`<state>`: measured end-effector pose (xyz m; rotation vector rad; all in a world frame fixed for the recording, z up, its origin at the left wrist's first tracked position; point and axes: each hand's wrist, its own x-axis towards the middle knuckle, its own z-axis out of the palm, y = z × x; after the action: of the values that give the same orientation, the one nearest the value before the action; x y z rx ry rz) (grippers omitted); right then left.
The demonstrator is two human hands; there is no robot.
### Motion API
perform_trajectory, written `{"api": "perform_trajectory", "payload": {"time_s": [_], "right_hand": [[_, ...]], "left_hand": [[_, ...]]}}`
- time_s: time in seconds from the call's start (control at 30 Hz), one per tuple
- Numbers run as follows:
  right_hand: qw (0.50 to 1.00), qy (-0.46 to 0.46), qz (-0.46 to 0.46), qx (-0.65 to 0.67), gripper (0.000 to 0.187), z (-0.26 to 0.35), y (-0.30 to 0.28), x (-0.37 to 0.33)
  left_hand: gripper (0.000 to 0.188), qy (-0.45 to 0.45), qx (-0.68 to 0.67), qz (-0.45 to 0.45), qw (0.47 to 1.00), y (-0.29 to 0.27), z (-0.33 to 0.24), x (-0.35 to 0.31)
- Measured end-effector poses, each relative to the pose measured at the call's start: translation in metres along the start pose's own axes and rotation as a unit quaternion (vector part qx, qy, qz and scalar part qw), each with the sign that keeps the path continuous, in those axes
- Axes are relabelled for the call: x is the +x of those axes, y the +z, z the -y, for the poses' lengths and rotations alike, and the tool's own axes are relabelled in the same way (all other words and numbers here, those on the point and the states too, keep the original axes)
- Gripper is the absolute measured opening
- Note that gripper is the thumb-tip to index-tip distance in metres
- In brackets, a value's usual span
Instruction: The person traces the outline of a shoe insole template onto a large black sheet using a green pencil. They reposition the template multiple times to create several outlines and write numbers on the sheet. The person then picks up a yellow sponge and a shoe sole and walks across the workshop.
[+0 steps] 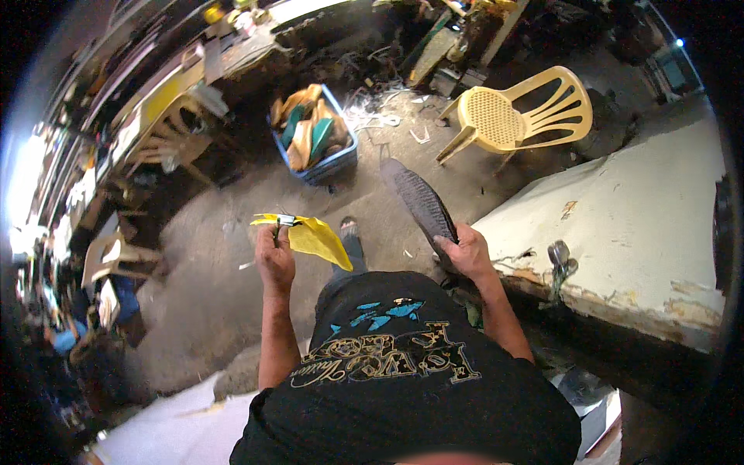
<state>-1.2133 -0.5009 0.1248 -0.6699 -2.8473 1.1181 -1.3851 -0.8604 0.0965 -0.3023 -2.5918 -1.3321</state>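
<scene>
My left hand [276, 260] is closed on a thin yellow sheet [319, 239], which fans out to the right of my fingers and curls at its edge. A small silvery piece [286, 220] shows at the fingertips against the sheet; its kind is not clear. On the right, my right hand [467, 252] grips the near end of a long dark grey shoe sole [422, 200] with a ribbed surface. The sole tilts away from me, its far tip toward the blue crate. The two hands are apart, both in front of my body.
A blue crate [338, 164] of tan and green pieces stands ahead on the dirty floor. Beyond the sole is a cream plastic chair [496, 120]. A worn white tabletop [612, 225] with a metal clamp [559, 260] lies to the right. Another plastic chair [116, 257] and cluttered shelves line the left.
</scene>
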Motion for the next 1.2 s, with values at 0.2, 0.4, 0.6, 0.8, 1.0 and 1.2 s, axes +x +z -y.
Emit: {"api": "perform_trajectory", "payload": {"time_s": [0.2, 0.4, 0.6, 0.8, 1.0, 1.2], "right_hand": [[0.993, 0.076, -0.073, -0.048, 0.036, 0.011, -0.01, 0.101], [0.983, 0.098, -0.146, 0.049, 0.037, 0.008, -0.031, 0.178], [0.985, 0.1, -0.141, 0.015, 0.037, -0.036, -0.055, 0.29], [0.992, 0.095, -0.082, -0.021, 0.04, -0.073, -0.106, 0.409], [0.991, 0.061, -0.071, -0.098, 0.046, -0.1, -0.146, 0.477], [0.987, 0.094, -0.086, -0.096, 0.043, -0.114, -0.165, 0.518]], "left_hand": [[0.013, 0.071, 0.013, 0.086, 0.994, 0.07, 0.001, 0.156], [0.011, 0.177, -0.002, 0.1, 0.979, 0.139, -0.023, 0.299], [0.012, 0.162, 0.009, 0.094, 0.982, 0.224, -0.025, 0.389], [0.018, 0.077, 0.046, 0.118, 0.989, 0.308, -0.039, 0.442], [0.014, 0.135, 0.061, 0.101, 0.984, 0.373, -0.085, 0.517], [0.011, 0.23, -0.022, 0.079, 0.97, 0.432, -0.176, 0.635]]}}
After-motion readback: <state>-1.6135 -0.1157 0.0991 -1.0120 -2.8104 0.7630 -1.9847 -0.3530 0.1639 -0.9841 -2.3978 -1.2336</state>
